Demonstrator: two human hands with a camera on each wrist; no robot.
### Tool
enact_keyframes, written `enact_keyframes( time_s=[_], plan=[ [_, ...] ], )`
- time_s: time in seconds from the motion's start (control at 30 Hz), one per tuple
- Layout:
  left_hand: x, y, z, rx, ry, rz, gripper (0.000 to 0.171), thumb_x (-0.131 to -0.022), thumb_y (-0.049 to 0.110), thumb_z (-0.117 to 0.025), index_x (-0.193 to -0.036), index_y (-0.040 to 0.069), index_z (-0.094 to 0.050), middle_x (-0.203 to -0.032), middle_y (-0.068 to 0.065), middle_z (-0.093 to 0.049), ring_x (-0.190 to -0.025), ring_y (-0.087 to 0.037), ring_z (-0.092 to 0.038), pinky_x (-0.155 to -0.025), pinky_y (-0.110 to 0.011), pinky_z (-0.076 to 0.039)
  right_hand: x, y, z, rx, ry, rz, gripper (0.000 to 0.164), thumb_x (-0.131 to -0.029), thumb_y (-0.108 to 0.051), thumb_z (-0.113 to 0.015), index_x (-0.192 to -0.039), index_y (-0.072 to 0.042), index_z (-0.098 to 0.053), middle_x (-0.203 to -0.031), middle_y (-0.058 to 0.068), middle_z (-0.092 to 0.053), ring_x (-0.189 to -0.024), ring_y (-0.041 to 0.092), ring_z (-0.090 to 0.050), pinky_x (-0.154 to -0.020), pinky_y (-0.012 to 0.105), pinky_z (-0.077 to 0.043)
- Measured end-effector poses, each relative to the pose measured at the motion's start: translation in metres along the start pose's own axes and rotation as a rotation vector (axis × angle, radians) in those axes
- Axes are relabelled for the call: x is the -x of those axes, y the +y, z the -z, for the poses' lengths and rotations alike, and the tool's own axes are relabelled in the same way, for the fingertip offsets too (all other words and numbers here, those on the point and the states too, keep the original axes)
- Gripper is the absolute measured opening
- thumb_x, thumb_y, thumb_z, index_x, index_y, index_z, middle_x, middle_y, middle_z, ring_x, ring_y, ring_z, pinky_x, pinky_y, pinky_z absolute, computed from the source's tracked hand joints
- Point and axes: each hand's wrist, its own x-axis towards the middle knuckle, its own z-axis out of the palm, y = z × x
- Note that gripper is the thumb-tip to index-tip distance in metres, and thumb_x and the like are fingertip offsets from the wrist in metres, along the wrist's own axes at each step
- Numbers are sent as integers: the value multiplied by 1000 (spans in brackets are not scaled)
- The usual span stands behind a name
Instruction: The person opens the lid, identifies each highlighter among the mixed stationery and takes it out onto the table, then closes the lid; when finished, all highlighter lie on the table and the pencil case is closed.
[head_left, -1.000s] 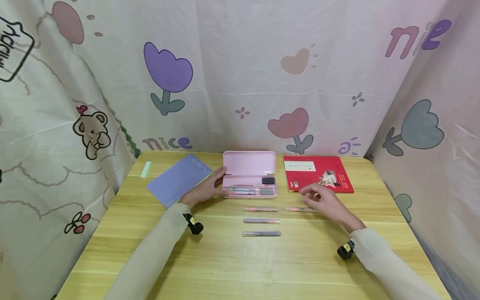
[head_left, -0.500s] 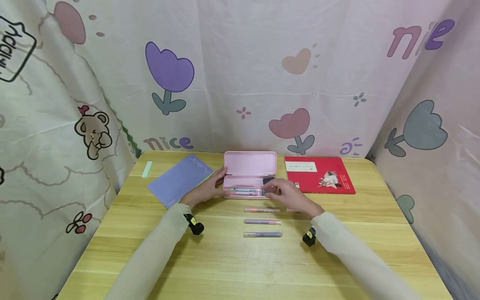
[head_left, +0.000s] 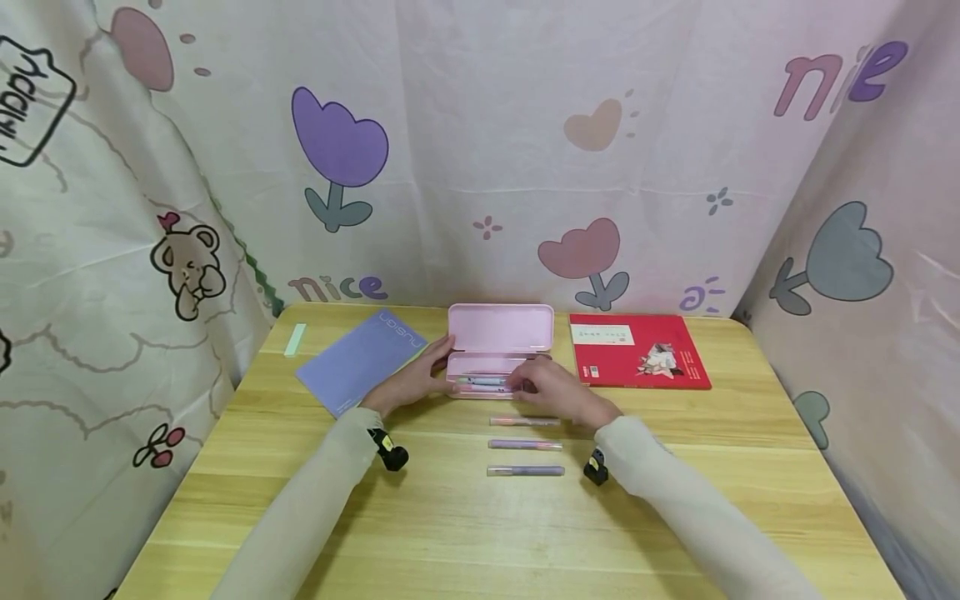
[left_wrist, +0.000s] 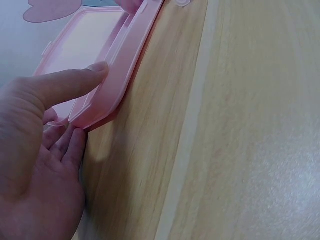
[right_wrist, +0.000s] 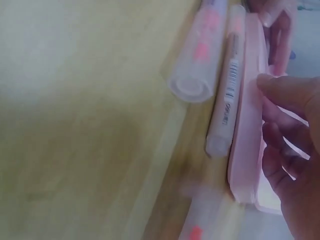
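My L hand (head_left: 411, 385) grips the L end of the open pink pencil case (head_left: 501, 327) on the table (head_left: 480, 533), thumb on rim. R hand (head_left: 558, 390): fingers bent over its R half, can't tell if holding anything. Blue notebook (head_left: 360, 362) reads "nusign"; nr marker (right_wrist: 227, 95) has barcode.

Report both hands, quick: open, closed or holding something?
Left hand: holding the left end of the pink pencil case.
Right hand: fingers bent down into the case's right part; whether they grip anything cannot be told.
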Motion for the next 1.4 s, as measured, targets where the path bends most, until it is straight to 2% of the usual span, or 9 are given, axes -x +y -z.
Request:
enact_keyframes(
  time_s=[0.1,0.2,0.43,0.67,0.8,0.9,1.0,1.13,1.4],
  plan=[
    [0,0,0,1,1,4,112,-97,29,-84,-177,16,-6,-186,-8,4,-171,-34,-14,-139,-47,-15,-2,-3,-2,83,-15,24,22,-101,-16,-80,-123,-13,-82,-119,1,-79,-112,19,-64,-107,42,-58],
    [0,-1,0,-6,2,8,112,-97,29,-84,-177,17,-6,-186,-8,4,-171,-34,-14,-139,-47,-15,-4,-6,-4,119,-25,7,24,-101,-16,-79,-124,-13,-82,-122,2,-78,-114,21,-63,-109,42,-57],
    [-1,-1,0,-15,5,-1,112,-97,28,-84,-177,15,-6,-186,-9,3,-170,-34,-15,-140,-47,-14,-8,-14,-2,101,-38,-42,18,-101,-12,-79,-119,-11,-79,-118,4,-73,-108,19,-62,-104,39,-60],
    [0,1,0,-12,5,10,112,-97,29,-84,-177,17,-6,-186,-8,4,-171,-34,-13,-140,-48,-12,-8,-15,-3,63,-32,-54,9,-102,-10,-77,-110,-12,-74,-110,1,-71,-103,17,-62,-99,39,-60],
    [0,1,0,0,3,14,111,-98,29,-83,-177,18,-5,-186,-7,3,-170,-34,-15,-140,-47,-13,-7,-14,-4,74,-17,-57,13,-101,-11,-78,-114,-12,-78,-109,1,-74,-102,17,-63,-98,39,-61],
    [0,1,0,6,6,19,111,-98,29,-83,-177,18,-6,-186,-7,3,-170,-34,-16,-140,-48,-13,-7,-15,-3,112,-26,-52,19,-101,-12,-78,-120,-12,-81,-115,2,-77,-106,18,-64,-102,41,-60],
    [0,1,0,11,6,19,111,-98,29,-83,-177,18,-6,-186,-7,3,-170,-34,-16,-140,-48,-13,-7,-18,-2,160,-52,-50,24,-102,-15,-78,-126,-14,-81,-121,4,-75,-109,20,-63,-105,41,-59],
    [0,1,0,9,4,14,112,-98,30,-84,-177,17,-5,-186,-8,4,-171,-34,-15,-140,-48,-14,-7,-21,-2,192,-63,-61,23,-103,-17,-77,-126,-14,-79,-123,6,-70,-109,22,-61,-104,40,-59],
    [0,-1,0,13,0,5,112,-98,30,-83,-177,17,-5,-186,-9,4,-170,-35,-17,-139,-47,-16,-8,-18,-3,103,-49,-94,18,-103,-12,-76,-121,-14,-73,-125,6,-71,-115,22,-63,-109,43,-58]
  ],
)
